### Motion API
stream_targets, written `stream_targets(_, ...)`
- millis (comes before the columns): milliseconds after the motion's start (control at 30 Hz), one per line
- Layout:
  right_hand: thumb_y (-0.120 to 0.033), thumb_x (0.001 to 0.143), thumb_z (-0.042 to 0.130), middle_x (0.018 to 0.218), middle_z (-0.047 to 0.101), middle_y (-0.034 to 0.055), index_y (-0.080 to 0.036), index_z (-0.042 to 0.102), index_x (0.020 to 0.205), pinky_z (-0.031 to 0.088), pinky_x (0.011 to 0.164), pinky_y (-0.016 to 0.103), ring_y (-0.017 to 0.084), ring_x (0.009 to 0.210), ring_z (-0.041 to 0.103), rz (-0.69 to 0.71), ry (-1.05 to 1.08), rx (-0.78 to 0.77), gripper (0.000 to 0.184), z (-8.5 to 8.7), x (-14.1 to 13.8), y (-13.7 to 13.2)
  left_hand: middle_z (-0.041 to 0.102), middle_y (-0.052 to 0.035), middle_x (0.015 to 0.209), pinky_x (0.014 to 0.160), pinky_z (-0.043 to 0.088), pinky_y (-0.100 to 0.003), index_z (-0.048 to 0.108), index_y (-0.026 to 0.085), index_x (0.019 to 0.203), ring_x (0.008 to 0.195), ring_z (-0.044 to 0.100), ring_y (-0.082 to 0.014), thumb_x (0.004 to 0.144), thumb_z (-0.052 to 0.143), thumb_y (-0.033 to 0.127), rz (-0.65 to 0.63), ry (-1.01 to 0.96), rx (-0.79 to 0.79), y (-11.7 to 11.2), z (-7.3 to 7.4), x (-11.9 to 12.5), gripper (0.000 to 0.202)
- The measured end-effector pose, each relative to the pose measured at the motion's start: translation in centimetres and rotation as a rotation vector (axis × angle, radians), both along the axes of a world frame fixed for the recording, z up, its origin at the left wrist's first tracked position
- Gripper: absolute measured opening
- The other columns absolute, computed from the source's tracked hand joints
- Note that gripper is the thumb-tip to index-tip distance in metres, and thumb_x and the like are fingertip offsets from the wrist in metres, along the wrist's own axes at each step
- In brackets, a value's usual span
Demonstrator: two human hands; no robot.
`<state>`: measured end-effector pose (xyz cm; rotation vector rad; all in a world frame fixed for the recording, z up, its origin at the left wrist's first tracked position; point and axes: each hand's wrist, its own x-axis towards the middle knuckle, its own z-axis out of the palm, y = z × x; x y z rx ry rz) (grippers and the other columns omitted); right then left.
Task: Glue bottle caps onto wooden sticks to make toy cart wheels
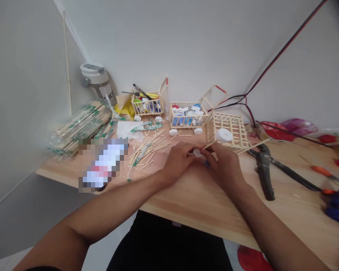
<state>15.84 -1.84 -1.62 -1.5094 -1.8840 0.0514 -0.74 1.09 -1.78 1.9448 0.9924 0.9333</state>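
Okay, left to right:
1. Pixelated patch [103, 163] on the wooden surface [192, 199] hides whatever lies there.
2. Left hand [177, 162], forearm in from lower left: fingers [190, 151] narrow on a white bottle cap [197, 152], cap partly hidden.
3. Right hand [222, 163], knuckles up: fingers [206, 157] narrow on a wooden stick [209, 145], long axis pointing up-right toward a stick cage [228, 131].
4. Black-handled pliers [264, 173] lie right, apart.
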Motion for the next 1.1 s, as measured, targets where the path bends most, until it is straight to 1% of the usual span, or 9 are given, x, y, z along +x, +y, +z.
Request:
stream_targets(133, -0.031, 0.089, 0.050, 0.075, 0.070, 0.0055, -0.021, 0.064, 0.079, 0.044, 0.062, 0.031, 0.021, 0.068, 0.063, 0.010, 0.025, 0.000, 0.019, 0.00, -0.01, 0.06, 0.072, -0.0031, 0.105, 0.090, 0.047, -0.033, 0.071, 0.021, 0.107, 0.097, 0.061, -0.0193, 0.081, 0.066, 0.019, 0.021, 0.002, -0.028, 0.00, 0.10, 0.04, 0.027)
stream_targets(400, -0.026, 0.089, 0.053, 0.079, 0.071, 0.0058, -0.021, 0.063, 0.080, 0.045, 0.065, 0.030, 0.020, 0.072, 0.064, 0.053, 0.032, 0.010, 0.014, 0.01, -0.12, 0.05, 0.072, -0.0021, 0.105, 0.091, 0.046, -0.032, 0.072, 0.021, 0.106, 0.097, 0.062, -0.0188, 0.081, 0.066, 0.018, 0.010, -0.014, -0.022, -0.06, 0.30, -0.07, 0.026)
stream_targets(533, -0.026, 0.089, 0.051, 0.079, 0.071, 0.0058, -0.022, 0.063, 0.079, 0.045, 0.065, 0.031, 0.021, 0.072, 0.063, 0.044, 0.038, -0.003, 0.016, 0.03, -0.16, 0.00, 0.073, -0.0014, 0.103, 0.089, 0.047, -0.030, 0.072, 0.021, 0.104, 0.095, 0.062, -0.0182, 0.080, 0.066, 0.017, 0.005, -0.014, -0.024, -0.07, 0.33, -0.08, 0.025)
stream_targets(667, -0.027, 0.089, 0.052, 0.079, 0.070, 0.0056, -0.022, 0.062, 0.079, 0.045, 0.065, 0.031, 0.021, 0.071, 0.063, 0.040, 0.047, -0.019, 0.016, 0.05, -0.19, -0.02, 0.072, -0.0009, 0.104, 0.090, 0.046, -0.031, 0.072, 0.022, 0.105, 0.096, 0.062, -0.0182, 0.080, 0.066, 0.017, 0.000, -0.011, -0.016, -0.11, 0.39, -0.11, 0.025)
stream_targets(800, -0.026, 0.089, 0.052, 0.079, 0.070, 0.0054, -0.022, 0.062, 0.079, 0.045, 0.066, 0.031, 0.020, 0.072, 0.063, 0.035, 0.052, -0.023, 0.015, 0.01, -0.26, -0.02, 0.073, -0.0010, 0.103, 0.088, 0.047, -0.030, 0.071, 0.022, 0.105, 0.095, 0.062, -0.0178, 0.080, 0.065, 0.016, 0.002, -0.016, -0.011, -0.12, 0.33, -0.10, 0.026)
stream_targets(967, -0.027, 0.089, 0.052, 0.078, 0.070, 0.0054, -0.021, 0.062, 0.079, 0.044, 0.065, 0.031, 0.020, 0.072, 0.063, 0.033, 0.060, -0.026, 0.015, -0.10, -0.32, 0.07, 0.072, -0.0014, 0.104, 0.089, 0.047, -0.031, 0.072, 0.022, 0.105, 0.095, 0.062, -0.0182, 0.081, 0.064, 0.017, 0.017, -0.009, -0.009, -0.10, 0.16, -0.10, 0.025)
stream_targets(1100, -0.025, 0.088, 0.053, 0.078, 0.070, 0.0052, -0.020, 0.062, 0.080, 0.044, 0.065, 0.030, 0.020, 0.072, 0.063, 0.035, 0.053, -0.017, 0.014, -0.13, -0.32, 0.13, 0.072, -0.0009, 0.103, 0.088, 0.046, -0.029, 0.071, 0.023, 0.107, 0.095, 0.062, -0.0175, 0.080, 0.065, 0.015, 0.010, -0.020, -0.007, -0.10, 0.16, -0.14, 0.028)
